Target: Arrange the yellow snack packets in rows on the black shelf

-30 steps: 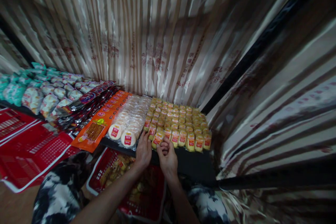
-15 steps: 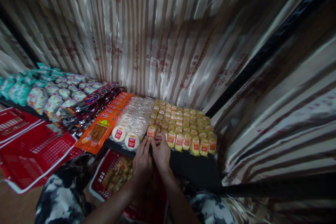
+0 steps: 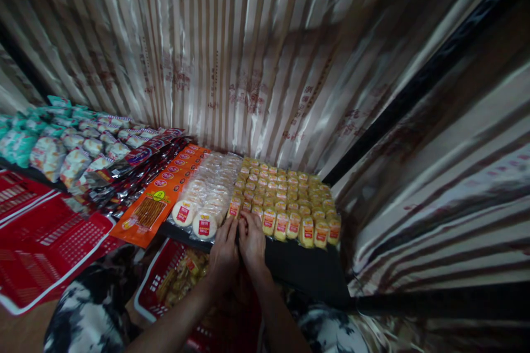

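My left hand (image 3: pixel 224 246) is at the shelf's front edge, its fingers closed together at the lower end of a small yellow wrapped cake (image 3: pixel 234 207) with a red label. Close beside it, my right hand (image 3: pixel 252 240) has its fingers bent in at the front of the same row. They partly cover another yellow wrapped cake (image 3: pixel 247 206), and their exact grip is hidden. Tight rows of matching yellow cakes (image 3: pixel 281 223) stretch back and to the right. On the left lie clear-wrapped round white crackers (image 3: pixel 204 224) with red labels.
Left along the black shelf (image 3: pixel 306 265) lie an orange snack packet (image 3: pixel 144 212), dark red packets (image 3: pixel 141 162), and white and teal bags (image 3: pixel 47 154). Below are a red basket (image 3: pixel 144 287) holding yellow packets and another red basket (image 3: pixel 53 253). A striped curtain (image 3: pixel 248 55) hangs behind.
The left yellow cake has come away from between my fingertips and stands in the front row. My hands have drawn slightly down and left in view, and the view has shifted a little.
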### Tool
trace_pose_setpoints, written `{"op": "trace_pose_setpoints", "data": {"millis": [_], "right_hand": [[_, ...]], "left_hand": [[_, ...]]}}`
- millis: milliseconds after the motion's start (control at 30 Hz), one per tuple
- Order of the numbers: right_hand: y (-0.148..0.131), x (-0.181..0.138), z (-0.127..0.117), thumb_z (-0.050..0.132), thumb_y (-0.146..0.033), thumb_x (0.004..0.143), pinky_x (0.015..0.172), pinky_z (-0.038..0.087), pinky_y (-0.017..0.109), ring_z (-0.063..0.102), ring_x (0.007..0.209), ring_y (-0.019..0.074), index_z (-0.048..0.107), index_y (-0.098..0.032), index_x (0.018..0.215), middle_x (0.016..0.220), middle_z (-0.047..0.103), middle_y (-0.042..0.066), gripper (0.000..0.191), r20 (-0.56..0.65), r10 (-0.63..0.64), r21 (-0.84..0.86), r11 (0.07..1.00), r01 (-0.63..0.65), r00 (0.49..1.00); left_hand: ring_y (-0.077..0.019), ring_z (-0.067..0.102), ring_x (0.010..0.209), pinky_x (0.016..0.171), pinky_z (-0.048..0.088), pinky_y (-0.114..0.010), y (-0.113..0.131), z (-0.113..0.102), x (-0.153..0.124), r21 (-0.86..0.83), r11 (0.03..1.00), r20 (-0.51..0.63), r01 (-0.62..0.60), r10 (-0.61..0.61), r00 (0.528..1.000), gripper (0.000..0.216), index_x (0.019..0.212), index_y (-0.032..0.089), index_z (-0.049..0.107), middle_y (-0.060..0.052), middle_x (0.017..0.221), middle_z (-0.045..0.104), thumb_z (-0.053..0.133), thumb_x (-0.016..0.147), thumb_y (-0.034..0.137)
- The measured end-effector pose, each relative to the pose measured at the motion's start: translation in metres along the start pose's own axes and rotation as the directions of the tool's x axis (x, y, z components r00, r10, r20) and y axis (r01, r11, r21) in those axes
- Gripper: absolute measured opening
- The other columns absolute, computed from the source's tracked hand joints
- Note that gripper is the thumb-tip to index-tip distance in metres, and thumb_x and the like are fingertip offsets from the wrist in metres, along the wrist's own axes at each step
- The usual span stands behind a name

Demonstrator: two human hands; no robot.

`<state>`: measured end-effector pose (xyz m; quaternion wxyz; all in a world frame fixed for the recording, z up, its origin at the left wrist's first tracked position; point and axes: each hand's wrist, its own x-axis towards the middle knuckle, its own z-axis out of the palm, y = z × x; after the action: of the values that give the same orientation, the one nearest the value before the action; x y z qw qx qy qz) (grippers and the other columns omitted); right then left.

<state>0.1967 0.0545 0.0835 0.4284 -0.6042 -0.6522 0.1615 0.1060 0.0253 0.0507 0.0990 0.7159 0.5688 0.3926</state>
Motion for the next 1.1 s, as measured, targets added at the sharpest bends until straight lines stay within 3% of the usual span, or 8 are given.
{"op": "trace_pose_setpoints", "data": {"millis": [100, 267, 533, 833, 1100], "right_hand": [[0.006, -0.001, 0.002, 0.036, -0.023, 0.085, 0.084, 0.046, 0.032, 0.056, 0.094, 0.0187, 0.061, -0.019, 0.106, 0.101, 0.058, 0.009, 0.033, 0.004, -0.008, -0.023, 1.000, 0.008, 1.000], [0.016, -0.006, 0.008, 0.034, -0.023, 0.085, 0.088, 0.046, 0.032, 0.055, 0.099, 0.0183, 0.060, -0.019, 0.110, 0.102, 0.057, 0.009, 0.036, -0.023, -0.020, -0.003, 1.000, 0.020, 1.000], [0.021, -0.012, 0.016, 0.034, -0.022, 0.084, 0.083, 0.049, 0.032, 0.057, 0.095, 0.0188, 0.060, -0.020, 0.113, 0.105, 0.056, 0.011, 0.039, -0.026, -0.010, 0.004, 1.000, 0.010, 1.000], [0.018, -0.015, 0.014, 0.035, -0.017, 0.084, 0.077, 0.050, 0.030, 0.056, 0.086, 0.0183, 0.054, -0.021, 0.121, 0.099, 0.054, 0.010, 0.041, 0.051, 0.023, -0.140, 0.990, -0.015, 0.998], [0.016, -0.015, 0.010, 0.035, -0.016, 0.085, 0.076, 0.050, 0.029, 0.055, 0.089, 0.0188, 0.052, -0.021, 0.123, 0.101, 0.053, 0.011, 0.042, -0.004, -0.044, -0.226, 0.973, 0.042, 0.999]], "left_hand": [[-0.0236, 0.044, 0.121, 0.099, 0.042, -0.042, 0.005, 0.001, 0.002, 0.038, 0.997, 0.000, -0.064, 0.064, 0.998, 0.042, 0.126, 0.009, 0.046, -0.018, 0.130, 0.048, 0.033, 0.086, 0.014], [-0.0239, 0.043, 0.122, 0.098, 0.043, -0.043, 0.005, 0.010, 0.005, 0.084, 0.995, -0.027, -0.055, 0.057, 0.998, 0.040, 0.127, 0.010, 0.043, -0.018, 0.130, 0.048, 0.036, 0.088, 0.016], [-0.0233, 0.045, 0.121, 0.098, 0.043, -0.043, -0.006, 0.010, 0.008, 0.099, 0.993, 0.033, -0.066, 0.063, 0.997, 0.043, 0.129, 0.015, 0.041, -0.016, 0.129, 0.049, 0.038, 0.086, 0.015], [-0.0249, 0.043, 0.123, 0.096, 0.043, -0.044, -0.016, 0.016, 0.006, 0.109, 0.991, 0.039, -0.077, 0.073, 0.997, 0.043, 0.129, 0.013, 0.041, -0.018, 0.129, 0.048, 0.038, 0.087, 0.017], [-0.0242, 0.046, 0.120, 0.096, 0.043, -0.043, -0.019, 0.015, 0.001, 0.169, 0.979, 0.054, -0.117, 0.110, 0.993, 0.045, 0.131, 0.015, 0.038, -0.016, 0.129, 0.049, 0.040, 0.086, 0.017]]}}
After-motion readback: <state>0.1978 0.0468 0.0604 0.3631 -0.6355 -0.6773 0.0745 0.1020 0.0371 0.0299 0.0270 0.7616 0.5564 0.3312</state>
